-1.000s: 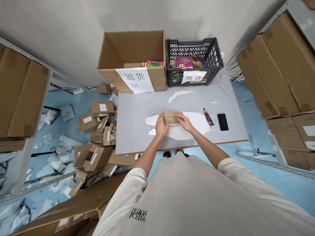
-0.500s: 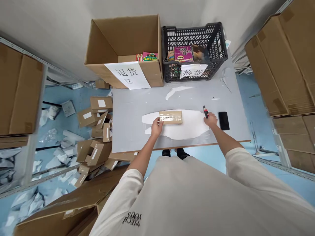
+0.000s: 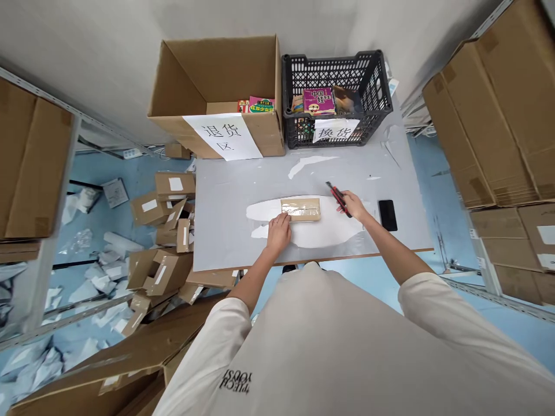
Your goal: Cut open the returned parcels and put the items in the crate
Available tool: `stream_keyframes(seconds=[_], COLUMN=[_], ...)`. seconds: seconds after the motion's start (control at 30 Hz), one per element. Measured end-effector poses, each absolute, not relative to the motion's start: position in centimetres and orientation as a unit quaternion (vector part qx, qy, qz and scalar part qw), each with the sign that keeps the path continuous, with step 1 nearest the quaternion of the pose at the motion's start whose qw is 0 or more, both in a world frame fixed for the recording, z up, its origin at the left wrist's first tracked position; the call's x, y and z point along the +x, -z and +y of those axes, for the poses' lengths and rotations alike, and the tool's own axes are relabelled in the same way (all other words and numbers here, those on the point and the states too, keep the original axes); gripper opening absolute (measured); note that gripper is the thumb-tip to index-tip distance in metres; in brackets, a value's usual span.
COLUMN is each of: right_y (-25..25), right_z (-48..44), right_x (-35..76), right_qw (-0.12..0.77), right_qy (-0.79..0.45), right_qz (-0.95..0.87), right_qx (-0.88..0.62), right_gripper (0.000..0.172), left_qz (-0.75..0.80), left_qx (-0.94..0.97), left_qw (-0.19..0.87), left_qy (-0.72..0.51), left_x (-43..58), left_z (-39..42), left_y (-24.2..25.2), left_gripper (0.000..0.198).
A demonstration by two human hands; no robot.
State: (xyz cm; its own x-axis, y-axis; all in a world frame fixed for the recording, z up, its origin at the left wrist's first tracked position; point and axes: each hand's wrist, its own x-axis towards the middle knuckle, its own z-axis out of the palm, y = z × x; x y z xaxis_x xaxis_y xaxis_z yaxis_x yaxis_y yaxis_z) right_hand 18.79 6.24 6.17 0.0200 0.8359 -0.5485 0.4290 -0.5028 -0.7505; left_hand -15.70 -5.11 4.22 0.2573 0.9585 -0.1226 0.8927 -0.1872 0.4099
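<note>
A small taped cardboard box (image 3: 303, 209) lies on a white worn patch (image 3: 323, 234) of the table. My left hand (image 3: 278, 234) is closed at its front left corner, fingertips on its top edge; the thumb's hold is hard to see. My right hand (image 3: 352, 205) grips a red and black utility knife (image 3: 339, 197), raised to the right of the box. The knife's tip points away and to the left, apart from the box. A black phone (image 3: 387, 215) lies to the right of my right hand.
At the table's back stand a large open carton (image 3: 217, 136) with books and a black plastic crate (image 3: 333, 124) with books, each with a paper sign. Discarded boxes (image 3: 167, 271) pile up left of the table (image 3: 225, 231). Stacked cartons (image 3: 489, 133) stand on the right.
My right hand has lifted the knife and moved it left, nearer the box. My left hand has shifted slightly and now lies with its fingers on the box's front left edge.
</note>
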Motion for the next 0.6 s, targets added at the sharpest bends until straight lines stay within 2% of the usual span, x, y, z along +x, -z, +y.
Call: stream_keyframes(seconds=[0.1,0.27,0.6], right_y=[-8.9,-11.4,-12.7], right_z=[5.9,5.6,6.0], right_x=[14.9,9.5,6.8], right_qw=[0.131,0.044,-0.058], right_qy=[-0.525,-0.39,-0.316], right_qz=[-0.588,-0.793,-0.835], right_qx=[-0.602,-0.467,-0.446], right_gripper=[0.042,0.036,0.041], left_qz=[0.587,0.585,0.56], left_qx=[0.786,0.788,0.799], left_qw=[0.189,0.189,0.206], left_qy=[-0.046,-0.033,-0.074], left_x=[-15.6,-15.4,-16.2], left_z=[-5.7,-6.1,-6.1], left_y=[-4.2,-4.1,-4.1], left_gripper=[0.065,0.076,0.071])
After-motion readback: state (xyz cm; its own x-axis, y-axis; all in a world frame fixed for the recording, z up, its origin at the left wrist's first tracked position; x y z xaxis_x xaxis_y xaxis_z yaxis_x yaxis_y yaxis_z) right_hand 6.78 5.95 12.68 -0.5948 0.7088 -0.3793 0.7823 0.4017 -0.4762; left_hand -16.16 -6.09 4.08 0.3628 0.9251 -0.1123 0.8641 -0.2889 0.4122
